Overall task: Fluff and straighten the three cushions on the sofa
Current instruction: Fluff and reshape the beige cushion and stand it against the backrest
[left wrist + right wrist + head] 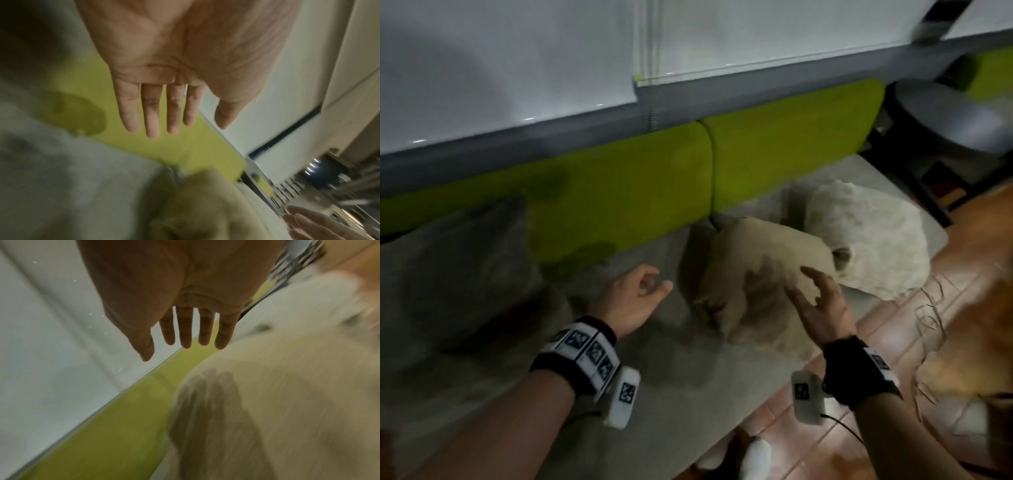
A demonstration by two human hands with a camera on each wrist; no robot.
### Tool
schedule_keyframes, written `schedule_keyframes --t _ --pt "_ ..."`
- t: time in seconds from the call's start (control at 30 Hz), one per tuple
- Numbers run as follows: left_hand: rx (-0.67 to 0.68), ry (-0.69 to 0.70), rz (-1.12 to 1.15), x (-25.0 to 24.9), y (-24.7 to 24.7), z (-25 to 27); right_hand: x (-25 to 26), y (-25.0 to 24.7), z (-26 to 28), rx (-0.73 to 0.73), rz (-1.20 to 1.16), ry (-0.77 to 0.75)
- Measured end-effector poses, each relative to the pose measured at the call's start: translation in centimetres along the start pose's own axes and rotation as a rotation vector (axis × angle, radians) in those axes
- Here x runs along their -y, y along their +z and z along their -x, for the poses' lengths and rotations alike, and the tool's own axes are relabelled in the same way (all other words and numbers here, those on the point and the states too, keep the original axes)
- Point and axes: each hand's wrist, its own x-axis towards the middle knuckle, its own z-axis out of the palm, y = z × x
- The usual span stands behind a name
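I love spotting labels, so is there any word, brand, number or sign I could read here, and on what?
None can be read.
Black-and-white square code patterns on the wristband of the left hand: patterns only, no letters.
The same patterns on the wristband of the right hand: blurred, no letters.
Beige square cushion, white fluffy cushion: no labels visible.

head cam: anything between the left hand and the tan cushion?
No: only bare grey seat separates left hand from tan cushion, in the head view.
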Motion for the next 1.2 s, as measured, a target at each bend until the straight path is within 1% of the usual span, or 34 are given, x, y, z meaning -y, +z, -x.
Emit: schedule_keyframes --t 0.07,0.13,0.17,0.23,0.3,0.33,0.4,0.47,0.53,0.57,0.63,0.7,0.77,0.83,0.9,0.93,0.97,1.0,1.07,1.17,1.2 --pt "0.057 -0.001 -0.032 -4.5 4.2 -2.8 -3.6 -3.5 -2.9 -0.036 0.057 0.086" --pt "0.076 -0.027 -0.057 -8.3 7.8 -5.4 -6.8 -5.8 -5.5 -0.035 0.061 0.183" --pt "0.077 -0.059 -0.060 -9.9 9.5 -6.7 -8.5 -6.3 -6.7 -0.013 0.037 0.224" --pt "0.049 -0.157 -0.054 -11.9 12.1 -9.4 -11.0 -6.7 -8.7 0.081 -0.019 0.298" --pt "0.019 -0.276 -0.011 -12.3 14.3 -12.1 -13.3 -6.3 -10.1 0.215 -0.088 0.382" --pt "0.020 -0.339 0.022 -12.1 15.2 -13.2 -14.3 -6.0 -10.3 0.291 -0.164 0.444" --pt "0.056 -0.452 0.046 -11.3 16.4 -14.5 -16.4 -4.9 -10.7 0.422 -0.389 0.561" --pt "0.082 -0.500 0.051 -11.2 17.1 -14.6 -17.6 -4.0 -11.1 0.469 -0.525 0.654" --pt "0.073 -0.492 0.088 -10.9 17.4 -14.3 -17.8 -3.3 -11.6 0.477 -0.571 0.707" --pt "0.077 -0.497 0.111 -10.8 17.3 -14.0 -17.4 -3.1 -11.7 0.488 -0.566 0.707" --pt "0.113 -0.523 0.172 -10.2 16.6 -13.5 -16.2 -2.7 -12.4 0.516 -0.515 0.661" --pt "0.118 -0.535 0.271 -9.2 15.9 -13.0 -14.0 -3.0 -13.4 0.529 -0.478 0.636" --pt "0.072 -0.523 0.427 -8.2 14.8 -12.6 -11.5 -3.2 -14.9 0.531 -0.461 0.579" --pt "0.002 -0.477 0.571 -7.5 13.3 -12.4 -8.6 -3.5 -16.8 0.511 -0.435 0.484" --pt "-0.079 -0.377 0.661 -7.0 11.5 -12.7 -5.5 -3.7 -18.6 0.424 -0.482 0.419" --pt "-0.125 -0.327 0.683 -6.8 10.5 -12.8 -4.0 -3.6 -19.4 0.386 -0.551 0.401" --pt "-0.173 -0.282 0.688 -6.8 9.3 -12.9 -2.3 -3.3 -20.5 0.375 -0.622 0.381" --pt "-0.202 -0.248 0.654 -6.5 8.8 -13.0 -1.6 -2.8 -21.2 0.377 -0.690 0.371" --pt "-0.227 -0.191 0.573 -6.1 7.6 -13.4 -0.5 -1.3 -23.6 0.386 -0.752 0.333" --pt "-0.235 -0.174 0.416 -5.9 6.7 -14.3 0.9 0.4 -25.7 0.385 -0.743 0.309" --pt "-0.247 -0.185 0.406 -5.8 6.7 -14.7 1.4 0.7 -26.1 0.393 -0.723 0.296"
